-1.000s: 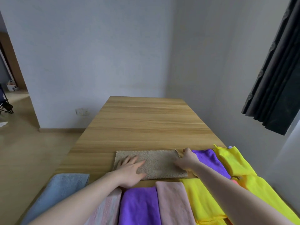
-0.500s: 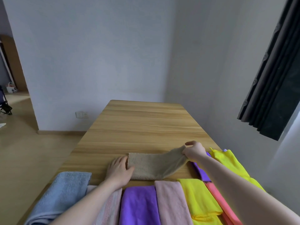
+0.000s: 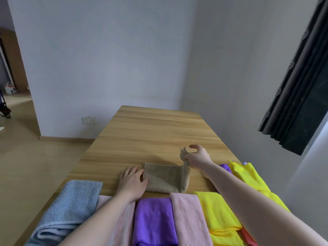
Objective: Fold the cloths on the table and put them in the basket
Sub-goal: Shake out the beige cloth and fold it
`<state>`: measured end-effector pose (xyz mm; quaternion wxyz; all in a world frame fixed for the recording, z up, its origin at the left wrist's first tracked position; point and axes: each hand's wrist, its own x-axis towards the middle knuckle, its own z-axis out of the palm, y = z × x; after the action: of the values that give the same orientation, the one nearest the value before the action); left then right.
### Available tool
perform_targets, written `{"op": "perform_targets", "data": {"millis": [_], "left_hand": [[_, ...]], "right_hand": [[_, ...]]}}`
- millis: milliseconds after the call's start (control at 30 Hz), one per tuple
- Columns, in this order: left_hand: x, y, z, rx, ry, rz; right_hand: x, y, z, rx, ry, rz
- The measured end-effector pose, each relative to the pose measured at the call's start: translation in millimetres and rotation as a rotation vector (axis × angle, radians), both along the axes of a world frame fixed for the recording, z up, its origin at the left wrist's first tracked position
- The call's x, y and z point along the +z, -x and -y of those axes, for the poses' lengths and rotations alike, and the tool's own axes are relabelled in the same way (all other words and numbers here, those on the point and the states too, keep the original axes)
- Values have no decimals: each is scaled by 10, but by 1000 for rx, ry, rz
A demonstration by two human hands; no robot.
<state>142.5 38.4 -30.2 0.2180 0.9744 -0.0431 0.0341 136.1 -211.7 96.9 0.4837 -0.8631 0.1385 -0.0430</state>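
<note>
Here, two hands (image 3: 132, 181) (image 3: 197, 157), one beige cloth (image 3: 166, 179).

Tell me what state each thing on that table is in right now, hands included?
Tan cloth: partly folded, right end lifted.
Left hand: flat, pressing the tan cloth's left edge.
Right hand: pinching the raised corner.
Blue towel: lying loose, unfolded.
Purple cloth: laid flat.
Pink cloth: laid flat.
Yellow cloth: laid flat.
Table: bare wood at the far end.
Basket: not in view.
</note>
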Motion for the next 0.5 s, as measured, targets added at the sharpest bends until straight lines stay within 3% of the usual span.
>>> {"op": "perform_targets", "data": {"millis": [500], "left_hand": [[-59,-39,6,11,8,-31]], "right_hand": [[-242,-156,-917,201,111,164]]}}
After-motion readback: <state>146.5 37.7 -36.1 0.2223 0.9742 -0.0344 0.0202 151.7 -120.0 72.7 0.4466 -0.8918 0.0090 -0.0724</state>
